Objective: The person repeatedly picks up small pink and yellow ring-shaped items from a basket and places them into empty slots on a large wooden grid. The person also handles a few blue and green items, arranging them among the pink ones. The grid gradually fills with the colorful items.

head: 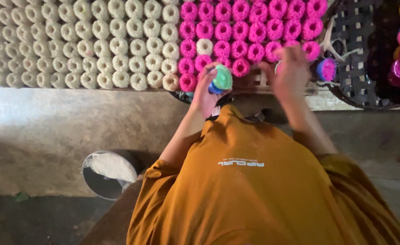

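green ring in one hand, the other over the pink rows

looking straight down at someone in an orange shirt (254, 190). the left hand (205, 93) is curled around a small green ring-shaped piece (222, 78) with a bit of blue showing under it, fingers wrapped snug on it. it sits just at 6 o'clock of the lowest pink rings (241, 31), right by the front edge of the rack.

the right hand (290, 72) is blurry, up at about 3 o'clock from the green piece, spread over the bottom row of pink ones. can't tell if it's pinching anything or just open.

at 9 o'clock from the pink block there's a big field of cream rings (86, 41), all packed touching in rows. over at 3 o'clock sits a dark woven basket (358, 54) with pink and yellow pieces in it. down at 7 o'clock on the concrete floor is a metal bowl (107, 174) of white powder.
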